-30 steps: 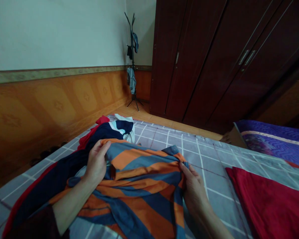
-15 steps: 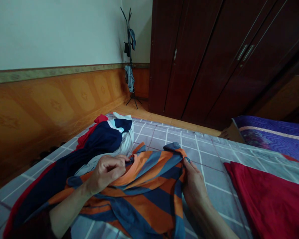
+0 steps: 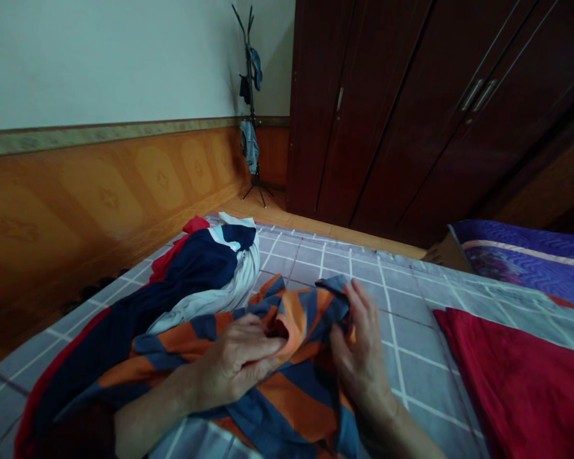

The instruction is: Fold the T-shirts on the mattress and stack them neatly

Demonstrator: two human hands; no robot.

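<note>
An orange and blue striped shirt [image 3: 287, 389] lies rumpled on the bed in front of me. My left hand [image 3: 242, 360] pinches the shirt beside its orange neckline, with thumb and forefinger together. On the shirt's right side, my right hand [image 3: 361, 350] has its thumb and fingers round the bunched striped cloth near a blue edge. Part of the cloth in that grasp is hidden by the hand.
Navy, red and white clothes [image 3: 196, 261] are heaped on the left of the checked bed sheet [image 3: 325, 255]. Red cloth [image 3: 530, 382] lies at the right. Beyond stand a coat rack [image 3: 252, 95], a dark wardrobe [image 3: 387, 115] and a purple quilted item [image 3: 516, 255].
My left hand has moved right along with the neckline, bunching the shirt's middle. My right hand has shifted slightly and its fingers now point up over the cloth.
</note>
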